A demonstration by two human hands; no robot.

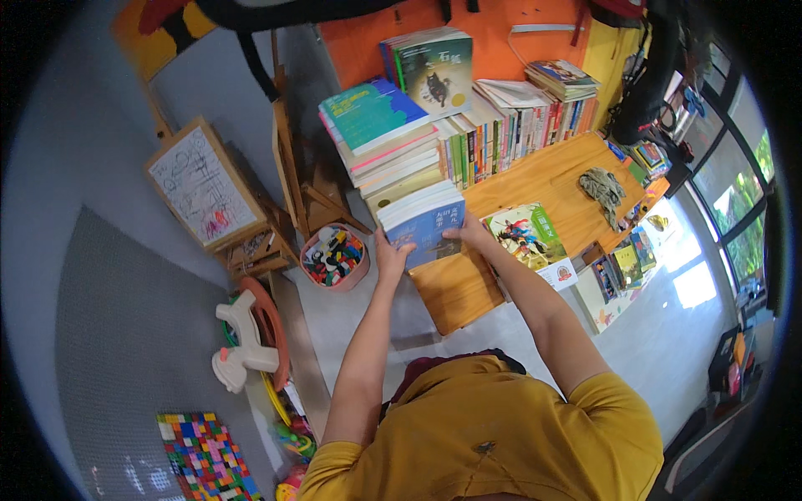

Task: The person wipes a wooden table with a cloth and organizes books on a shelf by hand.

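Between my two hands is a stack of blue-covered books [426,228], its white page edges facing up and away. My left hand [393,257] grips its left side, thumb on the front cover. On the right side, my right hand [468,233] holds it the same way. The stack is at the near left end of a wooden bench [454,294]; whether it rests on the wood cannot be seen. Just right of my right hand lies a green and white picture book [529,241]. Behind the stack rises a pile of books [391,163] topped by a teal and blue cover [369,113].
A row of upright books [482,144] runs along the bench's back. A crumpled cloth [603,191] lies on the bench. On the left are a pink bucket of toy bricks [335,257], an easel board [207,185] and a rocking toy [250,338]. More books [626,266] lie at right.
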